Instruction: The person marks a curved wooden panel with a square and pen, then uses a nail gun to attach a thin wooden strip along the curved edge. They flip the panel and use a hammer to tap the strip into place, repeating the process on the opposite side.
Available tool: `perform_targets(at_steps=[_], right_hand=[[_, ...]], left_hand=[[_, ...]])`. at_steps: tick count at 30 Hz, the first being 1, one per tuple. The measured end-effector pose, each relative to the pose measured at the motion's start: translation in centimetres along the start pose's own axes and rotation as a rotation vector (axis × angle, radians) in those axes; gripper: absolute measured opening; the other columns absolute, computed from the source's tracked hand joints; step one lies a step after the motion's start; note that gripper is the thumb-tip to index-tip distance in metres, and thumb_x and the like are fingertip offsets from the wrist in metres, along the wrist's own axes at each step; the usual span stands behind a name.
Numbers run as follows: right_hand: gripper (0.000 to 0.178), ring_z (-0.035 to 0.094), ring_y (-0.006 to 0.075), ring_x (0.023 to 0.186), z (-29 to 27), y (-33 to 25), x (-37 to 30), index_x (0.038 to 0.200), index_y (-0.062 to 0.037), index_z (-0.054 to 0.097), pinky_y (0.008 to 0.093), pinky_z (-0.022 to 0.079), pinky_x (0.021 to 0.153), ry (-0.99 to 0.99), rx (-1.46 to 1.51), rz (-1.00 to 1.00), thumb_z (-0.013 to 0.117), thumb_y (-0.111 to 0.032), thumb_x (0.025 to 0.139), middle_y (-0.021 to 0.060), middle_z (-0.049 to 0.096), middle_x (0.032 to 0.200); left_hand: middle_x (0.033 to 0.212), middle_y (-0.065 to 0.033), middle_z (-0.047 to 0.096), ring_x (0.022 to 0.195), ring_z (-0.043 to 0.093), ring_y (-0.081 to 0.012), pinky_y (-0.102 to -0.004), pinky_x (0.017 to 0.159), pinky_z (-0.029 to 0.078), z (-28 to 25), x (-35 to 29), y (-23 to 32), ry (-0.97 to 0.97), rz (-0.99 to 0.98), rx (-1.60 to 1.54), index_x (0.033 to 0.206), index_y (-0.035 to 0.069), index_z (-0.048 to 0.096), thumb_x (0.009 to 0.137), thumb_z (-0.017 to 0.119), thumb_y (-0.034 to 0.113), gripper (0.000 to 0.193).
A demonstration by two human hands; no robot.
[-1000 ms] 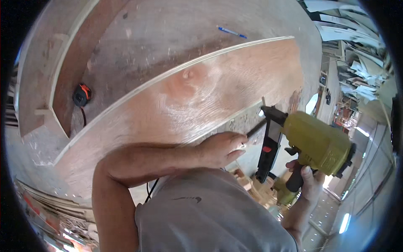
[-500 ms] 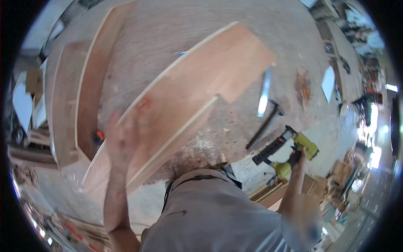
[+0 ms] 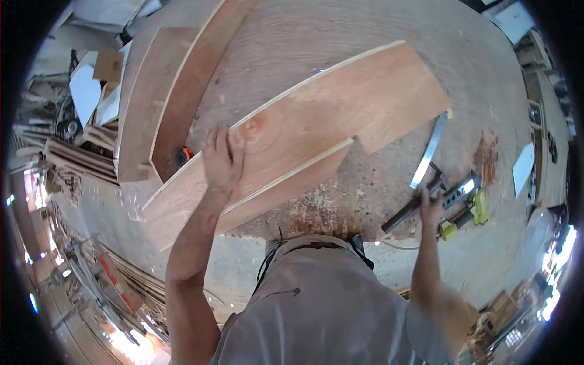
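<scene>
My left hand [image 3: 222, 159] lies flat on a long plywood piece [image 3: 304, 109], fingertips at its pale far edge strip. The piece lies slanted across the worktable, a second raised strip [image 3: 289, 175] along its near side. To the right, my right hand [image 3: 431, 208] has its fingers closed round a dark hammer [image 3: 403, 214], close to the head. Just beyond that hand a yellow-green and black nail gun [image 3: 465, 210] rests on the table, touching none of my fingers. A flat metal ruler-like strip [image 3: 429, 151] lies between the hammer and the plywood's right end.
Another plywood assembly [image 3: 176, 109] stands at the far left, with an orange-and-black tape measure [image 3: 184, 156] beside it. A blue pen-like thing [image 3: 320, 70] pokes out behind the long piece. A white offcut [image 3: 523, 170] sits at the table's right edge. Stacked wood strips [image 3: 82, 161] stand left.
My right hand has let go of the nail gun, now on the table, and has taken hold of the hammer. The view has shifted; my left hand stays on the plywood.
</scene>
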State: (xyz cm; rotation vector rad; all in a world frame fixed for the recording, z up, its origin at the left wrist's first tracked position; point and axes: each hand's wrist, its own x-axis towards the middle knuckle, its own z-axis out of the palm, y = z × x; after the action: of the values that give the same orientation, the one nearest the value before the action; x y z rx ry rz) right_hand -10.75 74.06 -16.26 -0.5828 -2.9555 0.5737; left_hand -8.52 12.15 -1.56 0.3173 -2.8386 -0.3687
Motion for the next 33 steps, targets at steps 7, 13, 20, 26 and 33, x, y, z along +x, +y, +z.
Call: perform_targets(at_steps=[7,13,20,26,33], right_hand=[[0.044,0.065,0.0252,0.069,-0.7,-1.8,-1.7,0.116,0.0051,0.054,0.0351,0.054,0.065,-0.168,0.357,0.152,0.069,-0.029,0.092,0.0128,0.065,0.082],[0.024,0.056,0.0099,0.061,-12.9,-24.0,-10.5,0.112,0.0017,0.056,0.0237,0.045,0.053,-0.45,0.92,-0.092,0.053,-0.019,0.101,0.0039,0.057,0.074],[0.04,0.054,0.0074,0.06,-13.9,-36.0,-9.0,0.135,0.0043,0.05,0.0239,0.046,0.054,-0.919,0.531,-0.374,0.054,-0.015,0.1,0.0026,0.056,0.075],[0.04,0.056,0.0093,0.059,-15.2,-41.5,-8.2,0.134,0.0041,0.051,0.0258,0.047,0.054,-0.902,0.478,-0.588,0.054,-0.018,0.101,0.0035,0.058,0.077],[0.036,0.056,0.0101,0.055,-16.6,-42.3,-6.6,0.127,-0.001,0.056,0.027,0.048,0.054,-1.113,-0.012,-0.464,0.054,-0.027,0.102,0.0045,0.056,0.069]], left_hand=[[0.15,-0.0239,0.036,0.142,0.029,-0.0429,-0.0522,0.117,0.023,-1.2,-1.3,2.8,-0.167,0.063,-0.062,0.146,0.002,0.039,0.095,0.057,0.034,0.062],[0.152,-0.0209,0.034,0.143,0.027,-0.041,-0.0514,0.118,0.022,-1.1,-2.0,2.3,-0.198,0.011,-0.03,0.146,0.004,0.038,0.096,0.054,0.037,0.062],[0.15,-0.0204,0.037,0.142,0.029,-0.0412,-0.0516,0.117,0.024,-1.0,-1.6,2.2,-0.134,0.025,-0.108,0.143,0.003,0.041,0.096,0.054,0.036,0.059],[0.149,-0.0194,0.038,0.141,0.03,-0.0418,-0.0537,0.117,0.024,-0.4,-2.3,1.6,-0.098,-0.015,-0.164,0.144,0.004,0.041,0.094,0.058,0.033,0.061],[0.149,-0.015,0.038,0.143,0.028,-0.0359,-0.0508,0.119,0.022,-0.2,-2.0,1.5,-0.072,-0.028,-0.134,0.144,0.005,0.043,0.095,0.053,0.042,0.061]])
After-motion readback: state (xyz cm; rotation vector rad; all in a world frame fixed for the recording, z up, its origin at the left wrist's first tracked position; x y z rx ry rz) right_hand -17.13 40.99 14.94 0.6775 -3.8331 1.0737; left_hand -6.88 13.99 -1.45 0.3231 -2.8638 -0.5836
